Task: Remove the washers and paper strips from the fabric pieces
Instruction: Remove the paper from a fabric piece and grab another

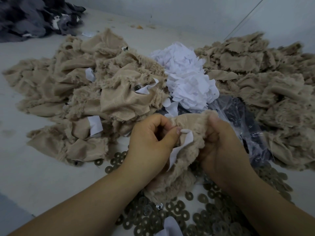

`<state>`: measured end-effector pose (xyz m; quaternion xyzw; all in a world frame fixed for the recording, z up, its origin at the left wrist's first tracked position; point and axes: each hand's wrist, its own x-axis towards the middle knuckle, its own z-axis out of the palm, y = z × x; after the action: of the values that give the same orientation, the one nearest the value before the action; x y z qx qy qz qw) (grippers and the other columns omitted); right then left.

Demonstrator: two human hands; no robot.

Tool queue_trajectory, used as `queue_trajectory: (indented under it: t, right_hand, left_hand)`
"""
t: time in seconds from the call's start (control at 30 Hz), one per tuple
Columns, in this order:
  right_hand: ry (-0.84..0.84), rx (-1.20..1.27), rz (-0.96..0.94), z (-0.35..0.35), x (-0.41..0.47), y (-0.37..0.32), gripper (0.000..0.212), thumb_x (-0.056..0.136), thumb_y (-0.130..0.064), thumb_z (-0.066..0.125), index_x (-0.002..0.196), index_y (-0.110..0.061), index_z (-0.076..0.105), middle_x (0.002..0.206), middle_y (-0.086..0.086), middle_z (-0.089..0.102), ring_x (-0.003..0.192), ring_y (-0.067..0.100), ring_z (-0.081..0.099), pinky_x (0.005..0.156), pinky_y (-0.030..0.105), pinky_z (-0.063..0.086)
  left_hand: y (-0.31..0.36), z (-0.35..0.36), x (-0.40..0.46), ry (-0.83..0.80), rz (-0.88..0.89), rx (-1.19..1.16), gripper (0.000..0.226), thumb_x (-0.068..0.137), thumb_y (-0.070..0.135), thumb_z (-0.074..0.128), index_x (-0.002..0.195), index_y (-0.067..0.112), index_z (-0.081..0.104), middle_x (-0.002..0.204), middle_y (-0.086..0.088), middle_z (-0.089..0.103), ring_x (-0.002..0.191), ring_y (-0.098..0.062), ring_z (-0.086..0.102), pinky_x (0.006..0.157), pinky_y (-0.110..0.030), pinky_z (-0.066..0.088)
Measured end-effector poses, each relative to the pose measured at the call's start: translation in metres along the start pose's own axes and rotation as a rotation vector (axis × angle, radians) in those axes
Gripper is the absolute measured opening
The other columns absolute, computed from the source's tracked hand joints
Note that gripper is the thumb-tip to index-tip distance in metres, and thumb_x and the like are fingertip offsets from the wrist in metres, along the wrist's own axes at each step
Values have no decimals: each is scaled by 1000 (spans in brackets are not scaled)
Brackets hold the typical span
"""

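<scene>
Both hands hold one tan fabric piece above the scattered washers. The left hand has its fingers curled, thumb and forefinger pinching the fabric's top edge just beside a white paper strip — the strip hangs down the front of the fabric. The right hand grips the fabric's right side, fingers wrapped round it. Behind lie two tan fabric heaps (left, right) with a white paper pile between them.
</scene>
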<state>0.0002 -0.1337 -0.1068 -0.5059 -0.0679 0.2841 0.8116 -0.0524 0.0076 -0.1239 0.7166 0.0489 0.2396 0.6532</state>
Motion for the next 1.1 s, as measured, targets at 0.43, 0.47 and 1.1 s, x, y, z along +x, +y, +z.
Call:
queue_trajectory:
  t: [0.43,0.47,1.1]
  right_hand:
    - [107,-6,41,10,-3,-3,40,72,-17,71,100,11,71,103,31,72,91,39,73,79,45,62]
    - [109,-13,42,10,-4,-4,37,72,-17,71,98,10,72,102,31,72,90,39,74,76,44,63]
    - [112,23,275,8,-2,-5,59,60,-7,74,114,13,66,109,29,71,89,34,74,71,37,63]
  left_hand:
    - [3,0,-3,48,402,433,9,80,3,76,87,9,76,81,1,65,77,-3,58,72,-8,44]
    - [2,0,-2,31,391,430,9,79,5,77,86,10,76,80,2,65,76,-2,58,72,-8,44]
    - [6,6,-2,-87,572,593,24,66,4,83,78,8,63,92,0,49,87,-20,49,76,-24,38]
